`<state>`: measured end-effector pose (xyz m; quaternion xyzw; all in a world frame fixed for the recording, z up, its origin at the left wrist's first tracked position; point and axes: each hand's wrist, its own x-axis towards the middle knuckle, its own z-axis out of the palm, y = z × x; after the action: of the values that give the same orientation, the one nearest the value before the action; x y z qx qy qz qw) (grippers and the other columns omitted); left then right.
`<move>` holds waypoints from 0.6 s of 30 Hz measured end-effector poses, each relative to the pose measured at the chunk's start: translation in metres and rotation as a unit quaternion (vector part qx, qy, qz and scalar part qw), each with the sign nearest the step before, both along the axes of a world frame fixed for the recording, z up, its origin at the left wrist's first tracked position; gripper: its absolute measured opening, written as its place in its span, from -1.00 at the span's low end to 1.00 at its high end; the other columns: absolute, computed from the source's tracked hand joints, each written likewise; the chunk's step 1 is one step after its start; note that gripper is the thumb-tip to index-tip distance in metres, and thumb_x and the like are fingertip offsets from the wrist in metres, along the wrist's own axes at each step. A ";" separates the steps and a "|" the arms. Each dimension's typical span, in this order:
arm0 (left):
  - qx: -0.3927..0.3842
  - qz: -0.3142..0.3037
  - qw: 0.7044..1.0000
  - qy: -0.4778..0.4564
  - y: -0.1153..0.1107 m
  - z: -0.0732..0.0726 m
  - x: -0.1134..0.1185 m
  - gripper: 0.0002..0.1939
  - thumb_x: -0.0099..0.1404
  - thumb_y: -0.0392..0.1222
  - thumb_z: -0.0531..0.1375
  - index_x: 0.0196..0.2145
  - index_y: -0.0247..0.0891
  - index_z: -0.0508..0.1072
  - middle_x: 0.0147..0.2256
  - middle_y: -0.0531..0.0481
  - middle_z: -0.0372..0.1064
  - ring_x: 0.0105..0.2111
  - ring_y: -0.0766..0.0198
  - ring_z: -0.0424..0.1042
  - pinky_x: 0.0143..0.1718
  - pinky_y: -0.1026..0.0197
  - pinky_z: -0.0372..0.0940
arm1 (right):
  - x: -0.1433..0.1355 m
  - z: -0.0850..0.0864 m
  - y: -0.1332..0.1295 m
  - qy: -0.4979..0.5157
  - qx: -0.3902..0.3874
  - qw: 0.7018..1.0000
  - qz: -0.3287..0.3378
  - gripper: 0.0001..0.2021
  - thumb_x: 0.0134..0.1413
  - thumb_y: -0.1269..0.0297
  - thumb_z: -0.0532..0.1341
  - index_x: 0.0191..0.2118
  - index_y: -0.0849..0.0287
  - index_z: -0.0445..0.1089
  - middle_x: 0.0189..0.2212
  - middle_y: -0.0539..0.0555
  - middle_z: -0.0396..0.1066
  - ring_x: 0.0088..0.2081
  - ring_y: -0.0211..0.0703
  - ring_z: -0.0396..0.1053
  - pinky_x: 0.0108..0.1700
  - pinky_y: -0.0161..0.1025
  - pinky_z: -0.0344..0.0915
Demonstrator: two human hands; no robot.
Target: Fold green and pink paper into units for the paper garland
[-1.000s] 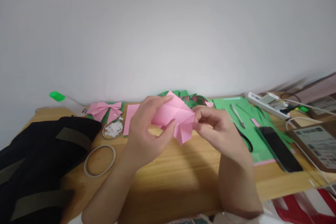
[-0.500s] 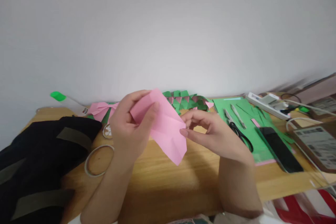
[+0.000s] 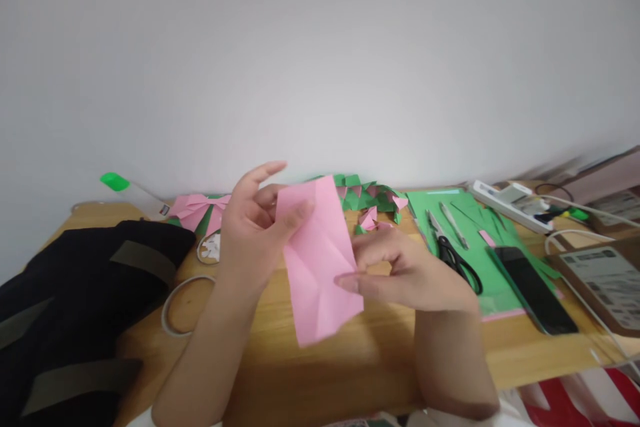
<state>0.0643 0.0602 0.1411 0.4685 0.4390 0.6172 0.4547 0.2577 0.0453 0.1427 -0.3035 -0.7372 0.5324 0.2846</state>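
While pink paper (image 3: 320, 260) stands mid-frame, long axis near upright, top leaning left, left hand (image 3: 250, 230) grips upper left part, forefinger raised; right hand (image 3: 405, 270) pinches lower right edge. Both touching, neither nearer.

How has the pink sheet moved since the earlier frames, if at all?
Yes, down: pink sheet now extends lower in view than the white ring.

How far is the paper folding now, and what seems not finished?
The pink bow and the green-and-pink chain, farther back, already look shaped. In work is the pink sheet, held by the left hand and the right hand. Its folding seems left to finish: creases show, but it is spread mostly open.
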 end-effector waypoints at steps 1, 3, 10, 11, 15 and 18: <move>0.000 0.006 1.000 -0.016 0.002 -0.002 -0.001 -0.38 0.05 -0.19 0.41 0.06 -0.11 0.35 -0.25 0.02 0.52 -0.40 0.36 0.51 -0.42 0.37 0.41 | -0.002 0.000 0.001 0.010 0.004 0.999 -0.053 -0.64 0.15 0.24 0.24 -0.64 0.19 0.26 -0.62 -0.08 0.18 -0.53 -0.36 0.12 -0.46 -0.31 0.10; 0.006 0.008 0.999 -0.037 0.006 -0.006 -0.003 -0.24 0.02 -0.21 0.43 0.16 -0.06 0.26 -0.01 -0.11 0.46 -0.24 0.27 0.55 -0.29 0.27 0.47 | -0.007 -0.001 0.002 0.033 0.016 0.985 -0.170 -0.64 0.14 0.18 0.26 -0.63 0.19 0.33 -0.65 -0.07 0.23 -0.54 -0.34 0.16 -0.46 -0.31 0.12; 0.028 -0.153 0.987 0.029 -0.003 -0.004 0.009 -0.97 0.15 -0.29 0.32 -0.39 -0.22 0.55 -0.45 0.06 0.54 -0.39 0.28 0.56 -0.29 0.27 0.49 | -0.024 -0.008 0.004 0.111 -0.013 0.957 -0.268 -0.61 0.15 0.07 0.23 -0.61 0.19 0.41 -0.63 -0.01 0.41 -0.55 -0.32 0.32 -0.45 -0.34 0.27; 0.038 -0.132 0.990 0.029 -0.005 -0.005 0.012 -0.96 0.18 -0.30 0.30 -0.42 -0.22 0.54 -0.50 0.10 0.51 -0.46 0.33 0.53 -0.35 0.30 0.48 | -0.025 -0.009 0.004 0.105 -0.028 0.962 -0.249 -0.61 0.15 0.06 0.22 -0.60 0.19 0.42 -0.62 0.00 0.41 -0.55 -0.32 0.32 -0.45 -0.34 0.27; 0.069 -0.108 0.989 0.076 -0.005 -0.009 0.018 -0.90 0.22 -0.32 0.25 -0.45 -0.24 0.50 -0.48 0.10 0.50 -0.47 0.39 0.50 -0.38 0.37 0.44 | -0.026 -0.012 0.002 0.063 -0.029 0.976 -0.205 -0.62 0.20 0.13 0.15 -0.58 0.20 0.40 -0.61 0.00 0.39 -0.53 -0.32 0.31 -0.45 -0.35 0.26; 0.063 -0.102 0.988 0.102 -0.001 -0.013 0.015 -0.92 0.23 -0.29 0.25 -0.43 -0.26 0.49 -0.37 0.03 0.55 -0.35 0.34 0.54 -0.27 0.34 0.45 | -0.021 -0.005 -0.006 -0.057 0.040 0.990 -0.124 -0.64 0.23 0.24 0.12 -0.59 0.20 0.36 -0.63 -0.03 0.34 -0.56 -0.34 0.26 -0.50 -0.36 0.17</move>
<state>0.0798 0.0590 0.1284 0.5991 0.3935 0.5429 0.4376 0.2365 0.0397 0.1373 -0.4112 -0.7296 0.4444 0.3180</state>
